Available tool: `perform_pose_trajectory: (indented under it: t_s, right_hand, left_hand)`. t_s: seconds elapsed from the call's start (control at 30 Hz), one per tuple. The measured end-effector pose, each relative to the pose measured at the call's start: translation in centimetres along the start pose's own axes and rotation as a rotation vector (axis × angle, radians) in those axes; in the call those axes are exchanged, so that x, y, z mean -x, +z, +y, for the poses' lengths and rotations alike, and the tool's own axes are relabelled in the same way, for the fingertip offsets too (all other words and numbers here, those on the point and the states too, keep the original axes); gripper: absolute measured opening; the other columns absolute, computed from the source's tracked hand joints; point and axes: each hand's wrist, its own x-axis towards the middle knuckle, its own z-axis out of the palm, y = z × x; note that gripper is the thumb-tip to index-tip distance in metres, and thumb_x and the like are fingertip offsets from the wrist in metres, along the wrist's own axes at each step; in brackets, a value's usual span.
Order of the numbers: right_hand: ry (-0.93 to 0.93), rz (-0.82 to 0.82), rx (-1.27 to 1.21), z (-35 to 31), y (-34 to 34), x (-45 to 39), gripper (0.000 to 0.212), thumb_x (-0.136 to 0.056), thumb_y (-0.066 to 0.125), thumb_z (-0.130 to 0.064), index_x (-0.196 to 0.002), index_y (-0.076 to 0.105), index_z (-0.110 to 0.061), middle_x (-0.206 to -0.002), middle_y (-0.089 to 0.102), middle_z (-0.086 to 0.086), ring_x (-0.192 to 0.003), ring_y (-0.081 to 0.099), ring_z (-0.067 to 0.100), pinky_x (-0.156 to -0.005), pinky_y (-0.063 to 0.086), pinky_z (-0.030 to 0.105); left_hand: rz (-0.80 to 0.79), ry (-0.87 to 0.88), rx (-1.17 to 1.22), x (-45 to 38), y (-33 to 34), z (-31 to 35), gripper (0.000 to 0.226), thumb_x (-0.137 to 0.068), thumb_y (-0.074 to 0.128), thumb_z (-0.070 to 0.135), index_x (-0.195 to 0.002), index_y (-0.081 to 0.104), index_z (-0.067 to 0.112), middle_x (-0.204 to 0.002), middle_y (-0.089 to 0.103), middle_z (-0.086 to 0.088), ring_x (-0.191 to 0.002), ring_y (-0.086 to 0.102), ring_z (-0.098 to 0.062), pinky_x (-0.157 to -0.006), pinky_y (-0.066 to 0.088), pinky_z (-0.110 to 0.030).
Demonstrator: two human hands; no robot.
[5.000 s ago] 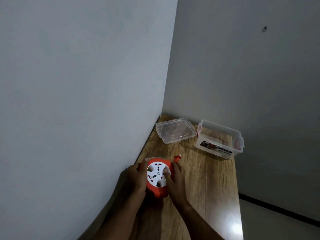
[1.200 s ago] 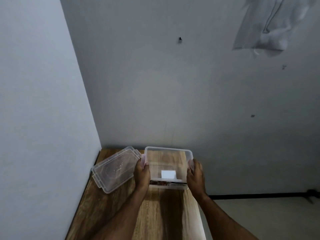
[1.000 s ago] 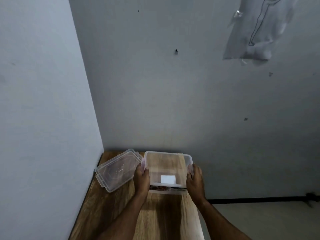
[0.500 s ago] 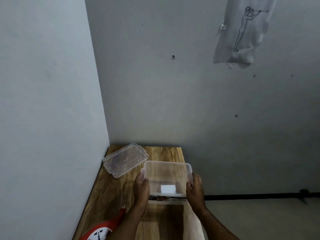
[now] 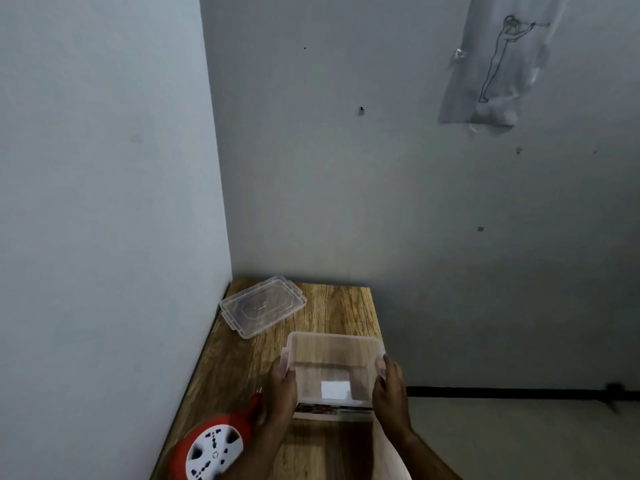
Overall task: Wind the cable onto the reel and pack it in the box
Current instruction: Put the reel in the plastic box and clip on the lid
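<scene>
Holding the box (image 5: pixel 334 370) level, left grip (image 5: pixel 284 389) and right grip (image 5: pixel 389 386) grasping its sides, setting down beside the reel (image 5: pixel 211 452).

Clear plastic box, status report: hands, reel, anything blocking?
Both hands, left and right, grip the clear plastic box. Red-and-white cable reel outside it, near left. Clear lid off, nothing blocking.

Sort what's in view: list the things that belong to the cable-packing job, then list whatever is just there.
Belongs to the job:
- clear box, held by left hand and right hand
- box lid, off, lying on the table
- red cable reel, with its plug

Just there:
- wooden table
- figure drawing taped to the wall
- nail in the wall
</scene>
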Motion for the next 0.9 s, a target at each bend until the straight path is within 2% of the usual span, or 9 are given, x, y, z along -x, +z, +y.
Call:
perform_pose_trajectory:
  t_s: [0.13, 0.2, 0.27, 0.4, 0.47, 0.53, 0.63, 0.73, 0.9]
  right_hand:
    - [-0.003, -0.023, 0.004, 0.2, -0.1, 0.1, 0.057, -0.095, 0.039, 0.010, -0.149, 0.039, -0.007, -0.149, 0.041, 0.007, -0.135, 0.045, 0.022, -0.112, 0.042, 0.045]
    - [0.000, -0.031, -0.005, 0.3, -0.1, 0.0, 0.058, -0.096, 0.040, 0.009, -0.151, 0.037, -0.009, -0.151, 0.040, 0.006, -0.136, 0.044, 0.023, -0.112, 0.041, 0.046]
    - [-0.017, -0.035, 0.004, -0.1, -0.2, 0.2, 0.054, -0.099, 0.043, 0.003, -0.151, 0.037, -0.009, -0.151, 0.040, 0.005, -0.136, 0.044, 0.023, -0.112, 0.042, 0.045]
    - [-0.106, 0.047, 0.091, -1.3, -0.6, 0.2, 0.047, -0.100, 0.053, -0.012, -0.146, 0.042, -0.007, -0.144, 0.045, 0.008, -0.129, 0.049, 0.024, -0.105, 0.045, 0.037]
    - [-0.132, 0.090, 0.138, -2.3, -0.7, -0.3, 0.049, -0.099, 0.056, -0.012, -0.146, 0.043, -0.004, -0.146, 0.044, 0.011, -0.131, 0.048, 0.026, -0.105, 0.042, 0.034]
    - [-0.163, 0.082, 0.136, -3.4, -0.5, -0.9, 0.051, -0.099, 0.057, -0.011, -0.147, 0.041, -0.005, -0.150, 0.042, 0.013, -0.134, 0.045, 0.028, -0.108, 0.042, 0.038]
    - [-0.195, 0.048, 0.122, -5.6, 0.6, -1.5, 0.053, -0.099, 0.057, -0.010, -0.149, 0.039, -0.006, -0.155, 0.037, 0.013, -0.141, 0.038, 0.027, -0.113, 0.035, 0.037]
    - [-0.226, 0.001, 0.075, -8.3, 2.3, -1.0, 0.052, -0.100, 0.056, -0.010, -0.149, 0.039, -0.007, -0.156, 0.037, 0.011, -0.145, 0.033, 0.026, -0.114, 0.027, 0.031]
    - [-0.281, -0.102, 0.048, -11.5, 6.0, 1.3, 0.053, -0.100, 0.056, -0.015, -0.150, 0.038, -0.007, -0.156, 0.038, 0.011, -0.144, 0.034, 0.026, -0.113, 0.030, 0.036]
  left_hand:
    - [0.010, -0.009, -0.016, 0.0, -0.1, -0.4, 0.046, -0.105, 0.048, 0.007, -0.150, 0.046, 0.011, -0.121, 0.063, -0.006, -0.101, 0.060, -0.016, -0.071, 0.049, -0.025]
    - [0.007, -0.008, -0.022, 0.2, -0.1, -0.4, 0.045, -0.105, 0.048, 0.008, -0.150, 0.045, 0.011, -0.121, 0.061, -0.005, -0.100, 0.058, -0.015, -0.068, 0.046, -0.022]
    - [0.020, -0.018, -0.018, 0.1, -0.1, -0.4, 0.046, -0.104, 0.051, 0.009, -0.149, 0.045, 0.011, -0.130, 0.061, -0.010, -0.106, 0.058, -0.018, -0.072, 0.048, -0.023]
    - [0.062, -0.011, -0.018, 0.3, -0.8, 0.4, 0.034, -0.102, 0.057, 0.021, -0.136, 0.053, 0.019, -0.138, 0.060, -0.014, -0.118, 0.061, -0.028, -0.096, 0.055, -0.048]
    - [0.081, -0.009, -0.004, -0.3, -1.6, 0.8, 0.045, -0.102, 0.058, 0.030, -0.145, 0.047, 0.019, -0.143, 0.057, -0.013, -0.123, 0.060, -0.030, -0.099, 0.054, -0.052]
    - [0.093, -0.037, 0.033, -0.6, -2.7, 1.6, 0.057, -0.102, 0.060, 0.033, -0.151, 0.040, 0.014, -0.143, 0.056, -0.013, -0.124, 0.060, -0.031, -0.100, 0.054, -0.050]
    - [0.152, -0.022, 0.069, -0.5, -4.4, 2.7, 0.044, -0.104, 0.055, 0.020, -0.146, 0.045, 0.009, -0.136, 0.060, -0.016, -0.111, 0.064, -0.029, -0.092, 0.056, -0.045]
    - [0.219, 0.010, 0.052, 0.1, -6.6, 2.9, 0.043, -0.106, 0.051, 0.021, -0.146, 0.047, 0.006, -0.134, 0.060, -0.012, -0.109, 0.062, -0.023, -0.088, 0.052, -0.038]
    - [0.321, 0.020, 0.050, 1.2, -11.0, 2.4, 0.050, -0.104, 0.057, 0.021, -0.149, 0.045, 0.004, -0.150, 0.052, -0.017, -0.136, 0.052, -0.034, -0.109, 0.042, -0.039]
